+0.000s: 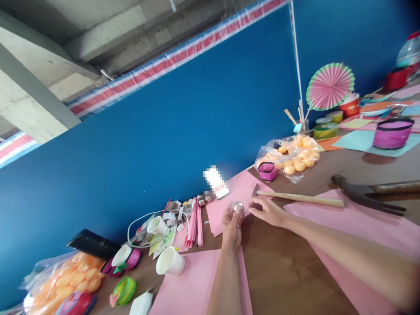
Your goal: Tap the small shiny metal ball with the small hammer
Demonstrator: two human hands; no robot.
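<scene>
A shiny silver ball [238,206] rests in the fingers of my left hand [232,225], above the edge of a pink paper sheet [218,217]. Just to its right is my right hand [267,211], fingers curved and apart, with nothing visible between them. Behind my right hand lies a small hammer with a wooden handle [305,199]. More silver balls [201,200] sit at the far edge, left of my left hand, beside folded pink paper strips [194,223].
A white cup [170,261] stands at the left on pink paper. Bags of orange balls [300,153] lie at the back right and far left. A claw hammer [364,194] rests at the right. A blue partition [197,131] rises behind the table.
</scene>
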